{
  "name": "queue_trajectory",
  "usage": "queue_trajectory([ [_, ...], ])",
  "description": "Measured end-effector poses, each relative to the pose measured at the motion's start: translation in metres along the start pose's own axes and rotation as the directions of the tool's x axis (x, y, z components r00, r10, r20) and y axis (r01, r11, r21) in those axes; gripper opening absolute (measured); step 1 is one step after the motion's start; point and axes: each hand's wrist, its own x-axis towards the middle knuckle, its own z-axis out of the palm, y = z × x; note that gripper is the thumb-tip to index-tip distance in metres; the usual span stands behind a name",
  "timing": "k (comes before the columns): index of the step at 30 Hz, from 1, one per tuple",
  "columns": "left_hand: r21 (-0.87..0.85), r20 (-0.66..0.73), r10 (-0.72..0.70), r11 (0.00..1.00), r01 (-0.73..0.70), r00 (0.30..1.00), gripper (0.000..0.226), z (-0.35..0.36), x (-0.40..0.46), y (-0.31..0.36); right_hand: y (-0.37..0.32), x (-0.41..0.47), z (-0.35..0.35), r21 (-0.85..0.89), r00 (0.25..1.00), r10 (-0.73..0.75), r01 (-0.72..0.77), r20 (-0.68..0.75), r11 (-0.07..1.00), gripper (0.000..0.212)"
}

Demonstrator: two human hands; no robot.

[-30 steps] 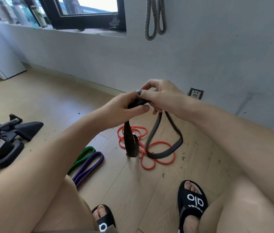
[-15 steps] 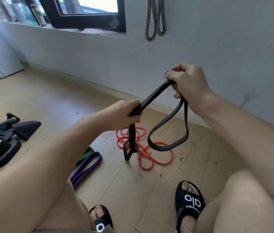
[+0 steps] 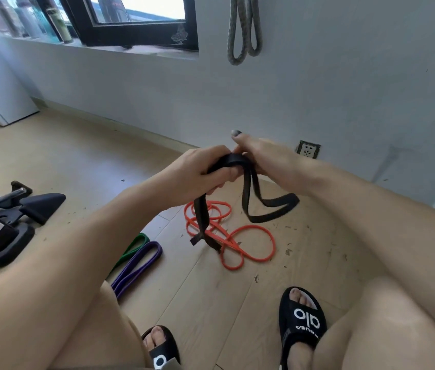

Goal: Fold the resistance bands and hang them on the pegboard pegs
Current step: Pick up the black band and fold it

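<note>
A black resistance band (image 3: 264, 206) hangs in loops from both my hands above the floor. My left hand (image 3: 200, 172) grips the gathered top of the band in a fist. My right hand (image 3: 261, 156) meets it from the right and pinches the same bundle, thumb up. An orange band (image 3: 248, 247) lies tangled on the wooden floor below. A purple band (image 3: 141, 263) and a green band (image 3: 131, 247) lie side by side left of it. A grey band (image 3: 243, 28) hangs folded on the wall above.
Black exercise equipment (image 3: 10, 214) stands on the floor at the left. A wall socket (image 3: 307, 149) sits low on the grey wall. My two feet in black slippers (image 3: 302, 324) rest on the floor near the bottom. A window (image 3: 136, 20) is at the upper left.
My right hand came down and left from its raised position, bringing the band's stretch back to my left hand. The loops hang shorter and more bunched.
</note>
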Motion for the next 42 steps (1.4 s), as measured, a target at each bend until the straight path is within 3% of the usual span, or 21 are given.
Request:
queue_trajectory([
  [2, -0.019, -0.008, 0.020, 1.000, -0.020, 1.000, 0.007, -0.001, 0.000, -0.001, -0.006, 0.001, 0.010, -0.078, 0.997, -0.072, 0.070, -0.024, 0.995, 0.048],
  [5, -0.025, -0.040, -0.060, 0.998, 0.059, 0.997, 0.006, -0.002, -0.001, -0.008, -0.008, 0.002, 0.002, -0.220, 0.985, -0.120, 0.090, -0.126, 0.971, 0.031],
  [8, 0.012, 0.015, -0.117, 0.993, 0.117, 0.993, 0.017, -0.002, 0.000, -0.014, -0.014, 0.000, -0.005, -0.144, 0.965, -0.167, 0.139, -0.204, 0.980, 0.020],
  [12, 0.064, 0.147, -0.158, 0.987, 0.150, 0.976, 0.013, 0.000, -0.005, -0.031, -0.020, 0.002, -0.016, 0.016, 0.897, -0.196, 0.220, -0.396, 0.975, 0.018],
  [15, -0.019, 0.121, -0.203, 0.978, 0.207, 0.972, 0.016, -0.006, -0.011, -0.042, -0.015, 0.001, -0.031, -0.037, 0.856, -0.193, 0.200, -0.479, 0.979, 0.020],
  [18, -0.088, 0.063, -0.196, 0.976, 0.201, 0.979, 0.014, -0.011, -0.014, -0.042, -0.005, -0.002, -0.033, -0.168, 0.899, -0.155, 0.092, -0.410, 0.981, 0.024],
  [22, -0.157, -0.036, -0.158, 0.976, 0.151, 0.987, 0.021, -0.011, -0.011, -0.032, -0.003, -0.006, -0.024, -0.221, 0.985, 0.048, -0.085, -0.168, 0.972, 0.055],
  [24, -0.129, -0.078, -0.124, 0.985, 0.113, 0.989, 0.024, -0.010, -0.006, -0.023, -0.005, -0.007, -0.019, -0.139, 0.994, 0.090, -0.097, -0.056, 0.985, 0.068],
  [27, -0.103, -0.067, -0.082, 0.992, 0.075, 0.994, 0.018, -0.002, -0.003, -0.012, -0.011, -0.006, -0.007, -0.069, 1.000, 0.007, -0.005, 0.030, 0.998, 0.069],
  [29, -0.110, -0.054, -0.067, 0.992, 0.061, 0.996, 0.003, 0.003, -0.002, -0.009, -0.013, -0.006, 0.000, -0.122, 0.997, -0.062, 0.067, 0.047, 0.990, 0.056],
  [32, -0.151, -0.039, -0.082, 0.986, 0.075, 0.996, 0.009, 0.004, -0.001, -0.014, -0.010, -0.005, 0.001, -0.163, 0.997, -0.077, 0.078, 0.013, 0.984, 0.040],
  [35, -0.144, 0.057, -0.089, 0.985, 0.097, 0.994, 0.015, 0.004, -0.005, -0.021, -0.011, -0.006, -0.002, -0.231, 0.994, -0.105, 0.098, -0.018, 0.968, 0.034],
  [38, -0.028, 0.148, -0.164, 0.985, 0.170, 0.975, 0.020, -0.002, -0.013, -0.034, -0.014, -0.007, -0.008, -0.192, 0.993, -0.105, 0.093, -0.051, 0.977, 0.031],
  [42, 0.056, 0.124, -0.239, 0.971, 0.234, 0.963, 0.029, -0.015, -0.024, -0.047, -0.012, -0.006, -0.016, -0.190, 0.993, -0.070, 0.051, -0.095, 0.981, 0.032],
])
